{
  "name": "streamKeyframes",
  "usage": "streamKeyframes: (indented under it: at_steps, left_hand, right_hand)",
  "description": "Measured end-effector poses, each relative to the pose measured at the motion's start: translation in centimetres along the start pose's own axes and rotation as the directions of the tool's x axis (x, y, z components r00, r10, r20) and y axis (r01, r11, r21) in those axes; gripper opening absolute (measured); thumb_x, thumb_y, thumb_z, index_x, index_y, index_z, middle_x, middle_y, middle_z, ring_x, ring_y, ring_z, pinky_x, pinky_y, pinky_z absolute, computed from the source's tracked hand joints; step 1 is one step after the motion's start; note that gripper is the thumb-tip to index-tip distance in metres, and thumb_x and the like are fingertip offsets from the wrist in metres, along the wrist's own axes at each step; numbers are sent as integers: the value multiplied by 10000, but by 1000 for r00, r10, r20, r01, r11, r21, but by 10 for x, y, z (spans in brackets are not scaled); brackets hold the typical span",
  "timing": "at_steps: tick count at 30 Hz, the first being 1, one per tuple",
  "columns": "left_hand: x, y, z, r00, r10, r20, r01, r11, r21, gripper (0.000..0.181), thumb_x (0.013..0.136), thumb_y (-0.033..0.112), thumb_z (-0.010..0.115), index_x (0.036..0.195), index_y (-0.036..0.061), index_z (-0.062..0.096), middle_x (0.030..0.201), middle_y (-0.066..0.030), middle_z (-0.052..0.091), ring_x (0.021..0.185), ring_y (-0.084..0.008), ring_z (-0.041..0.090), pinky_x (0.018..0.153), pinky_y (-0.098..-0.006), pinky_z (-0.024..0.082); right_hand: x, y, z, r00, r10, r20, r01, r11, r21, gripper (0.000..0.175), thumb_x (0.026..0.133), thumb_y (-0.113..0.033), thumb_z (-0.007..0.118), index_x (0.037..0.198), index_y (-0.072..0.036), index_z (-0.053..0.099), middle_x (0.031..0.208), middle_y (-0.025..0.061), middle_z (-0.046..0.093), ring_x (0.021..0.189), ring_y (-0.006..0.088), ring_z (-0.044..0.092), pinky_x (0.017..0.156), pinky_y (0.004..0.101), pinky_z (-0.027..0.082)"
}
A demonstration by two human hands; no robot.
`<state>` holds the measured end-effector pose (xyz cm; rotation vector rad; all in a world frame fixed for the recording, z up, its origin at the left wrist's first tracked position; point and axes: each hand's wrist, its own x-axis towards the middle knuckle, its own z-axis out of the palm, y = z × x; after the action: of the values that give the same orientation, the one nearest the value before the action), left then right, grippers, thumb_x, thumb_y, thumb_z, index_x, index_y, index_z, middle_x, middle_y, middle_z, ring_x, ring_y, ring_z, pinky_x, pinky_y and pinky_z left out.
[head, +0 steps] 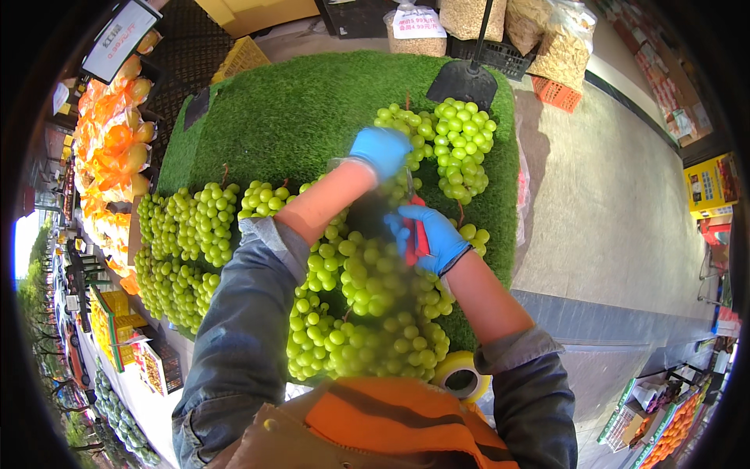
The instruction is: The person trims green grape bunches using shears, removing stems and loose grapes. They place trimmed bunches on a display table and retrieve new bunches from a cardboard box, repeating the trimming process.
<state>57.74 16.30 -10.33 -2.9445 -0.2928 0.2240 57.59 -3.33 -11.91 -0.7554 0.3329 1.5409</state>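
My right hand [436, 237], in a blue glove, grips red-handled snips [417, 228], whose narrow metal blade points away from me. My left hand [382, 152], gloved too and blurred, is against the left side of a bunch of green grapes [413, 126]; its fingertips are hidden, so I cannot tell whether it holds the bunch. Right of that lies another full grape bunch [463, 143]. More green grapes [369, 281] lie below my hands, partly blurred. Further bunches [214, 220] are lined up left of my left forearm. All rest on artificial turf [275, 111].
A black scoop [466, 82] lies at the turf's far right. A roll of tape [463, 375] sits near my waist. Bags of dry goods [469, 23] stand beyond the far edge. Orange-wrapped fruit [114, 140] is stacked at left. Paved floor [597, 193] stretches along the right.
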Motion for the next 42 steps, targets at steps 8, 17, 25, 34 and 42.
streamKeyframes:
  at_steps: [8, 17, 25, 34, 42]
  left_hand:
    - [-5, -9, 0, 995, 33, -98, -44, 992, -120, 252, 861, 386, 595, 1061, 282, 708, 926, -86, 684, 801, -312, 667, 688, -434, 543]
    - [-4, -11, 3, 991, 47, -124, -62, 991, -120, 243, 858, 407, 591, 1024, 274, 707, 892, -78, 684, 784, -312, 665, 674, -436, 542]
    - [-5, -11, 0, 992, 44, -115, -59, 990, -128, 248, 860, 415, 588, 1020, 269, 711, 906, -77, 686, 785, -316, 664, 675, -435, 544]
    - [-6, -11, -2, 990, 33, -141, -56, 985, -164, 226, 862, 371, 592, 914, 197, 726, 894, -81, 694, 805, -301, 678, 697, -424, 546]
    - [-24, -22, -9, 993, 17, -117, -67, 898, -435, 340, 894, 389, 623, 1221, 304, 664, 961, -50, 697, 852, -227, 654, 792, -351, 525]
  right_hand:
    - [4, -7, -2, 999, 52, 5, -52, 997, -56, 183, 885, -218, 641, 959, -58, 591, 816, 60, 647, 588, 131, 576, 518, 274, 486]
    - [3, -13, 4, 995, 30, -94, -52, 971, -233, 161, 908, -202, 589, 987, -62, 587, 817, 63, 632, 561, 127, 558, 492, 290, 484]
    - [19, -10, 4, 986, -56, -154, -13, 912, -409, 206, 868, -272, 619, 891, -69, 593, 723, 61, 617, 561, 173, 564, 487, 340, 457]
    - [22, -2, 6, 959, -101, -264, -38, 880, -473, 163, 853, -202, 651, 888, -48, 613, 727, 61, 618, 589, 171, 582, 497, 320, 447]
    - [-69, 32, 0, 981, -185, -58, 170, 967, -191, 294, 896, -194, 639, 1093, 24, 630, 760, 32, 586, 608, 107, 534, 532, 242, 436]
